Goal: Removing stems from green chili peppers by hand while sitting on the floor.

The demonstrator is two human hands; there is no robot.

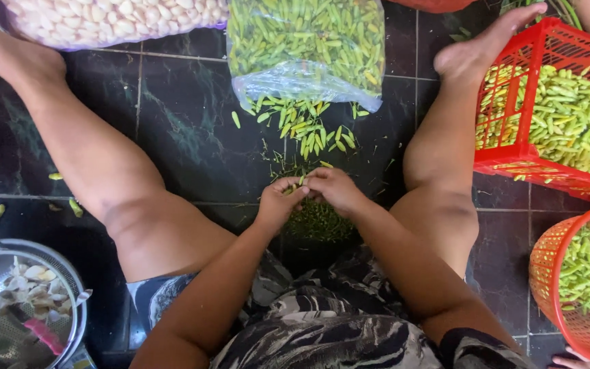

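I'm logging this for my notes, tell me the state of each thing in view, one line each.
Left hand: pinching a green chili.
Right hand: fingertips on that chili.
Clear bag of chilies: open, spilling onto the floor.
Red crate: part full.
Orange basket: part full.
Metal colander: holds pale peels.

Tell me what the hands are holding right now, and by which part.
Both hands, left and right, pinch one small green chili between the fingertips; which end each grips cannot be told.

A small green chili point(301, 181), mostly hidden, is pinched between both hands above a pile of green stems point(319, 220).
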